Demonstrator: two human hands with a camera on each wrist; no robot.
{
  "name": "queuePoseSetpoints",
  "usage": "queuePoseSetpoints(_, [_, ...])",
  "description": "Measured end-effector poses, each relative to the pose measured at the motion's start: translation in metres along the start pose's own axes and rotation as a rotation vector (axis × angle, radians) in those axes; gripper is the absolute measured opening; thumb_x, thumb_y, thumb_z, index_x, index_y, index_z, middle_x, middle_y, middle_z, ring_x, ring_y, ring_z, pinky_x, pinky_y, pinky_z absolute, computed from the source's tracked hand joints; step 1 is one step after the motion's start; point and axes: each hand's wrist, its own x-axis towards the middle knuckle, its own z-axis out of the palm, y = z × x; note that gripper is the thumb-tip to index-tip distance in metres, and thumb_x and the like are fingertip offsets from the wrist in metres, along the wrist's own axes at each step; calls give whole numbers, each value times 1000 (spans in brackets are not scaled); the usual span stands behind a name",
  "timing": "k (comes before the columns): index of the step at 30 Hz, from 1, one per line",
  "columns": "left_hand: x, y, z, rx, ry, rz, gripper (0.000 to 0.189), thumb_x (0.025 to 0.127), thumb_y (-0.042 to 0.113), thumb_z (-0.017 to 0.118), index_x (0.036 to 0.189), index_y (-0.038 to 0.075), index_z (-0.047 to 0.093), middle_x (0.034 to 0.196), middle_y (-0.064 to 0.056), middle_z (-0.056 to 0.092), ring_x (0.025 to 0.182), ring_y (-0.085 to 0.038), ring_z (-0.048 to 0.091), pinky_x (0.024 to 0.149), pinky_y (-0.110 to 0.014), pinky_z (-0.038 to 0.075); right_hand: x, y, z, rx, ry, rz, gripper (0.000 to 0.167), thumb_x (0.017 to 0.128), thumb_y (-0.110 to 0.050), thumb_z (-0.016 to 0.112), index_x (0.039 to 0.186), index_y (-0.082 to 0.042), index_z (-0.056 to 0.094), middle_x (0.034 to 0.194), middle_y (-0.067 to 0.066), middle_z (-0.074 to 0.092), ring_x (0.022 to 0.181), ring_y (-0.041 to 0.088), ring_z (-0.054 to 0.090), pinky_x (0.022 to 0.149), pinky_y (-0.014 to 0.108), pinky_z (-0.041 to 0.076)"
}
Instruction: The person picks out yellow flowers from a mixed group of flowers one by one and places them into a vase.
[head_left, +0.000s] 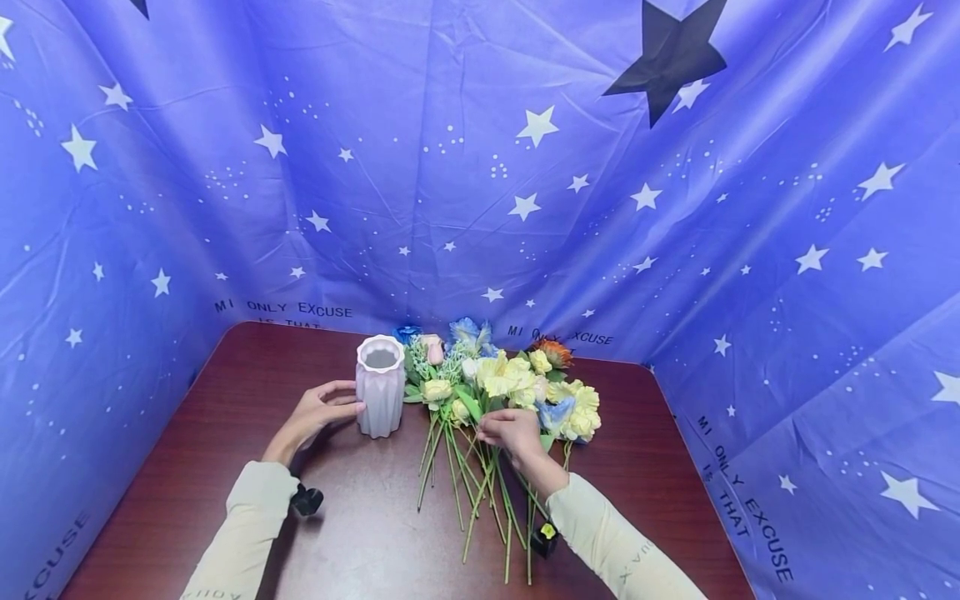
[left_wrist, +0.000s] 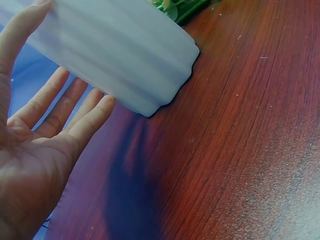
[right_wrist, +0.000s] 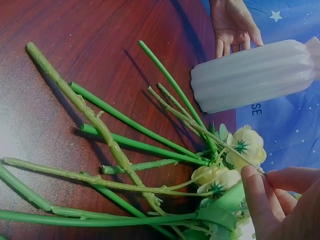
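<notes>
A pale lilac, fluted vase [head_left: 380, 398] with a scalloped rim stands upright on the table. My left hand [head_left: 322, 414] is at its left side, with thumb and nearly straight fingertips against the wall in the left wrist view, where the vase [left_wrist: 115, 50] fills the top. My right hand [head_left: 517, 435] is over the pile of artificial flowers [head_left: 506, 373], yellow, blue, pink and orange. In the right wrist view, the right hand's thumb and fingers [right_wrist: 257, 195] pinch a thin green flower stem [right_wrist: 200, 129]. Which bloom it belongs to is hard to tell.
Loose green stems [head_left: 480, 500] point toward the front of the dark red wooden table [head_left: 360, 525]. A blue cloth [head_left: 420, 208] with white stars hangs behind and at both sides, close to the table's edges. Black wrist-worn devices [head_left: 306, 500] sit under the sleeves.
</notes>
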Motion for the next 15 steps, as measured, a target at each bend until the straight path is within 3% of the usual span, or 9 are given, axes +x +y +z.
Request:
queuePoseSetpoints(10, [-1,-1,2,-5,8,-17,59,87,4,78,137,-13,50,117,-4,73,99,0,70,88,-22,59,4,-17,-5,-5,29,-23,19,87,11,71,105,18,71,84,21,76,63,15,72,67,26,64])
queuePoseSetpoints(15, [0,-1,3,9,15,-15,59,88,4,78,137,-13,50,114,-1,72,99,0,70,87,-22,60,9,-29,-8,9,47,-57,19,87,10,72,105,16,72,85,19,76,62,13,72,68,27,64])
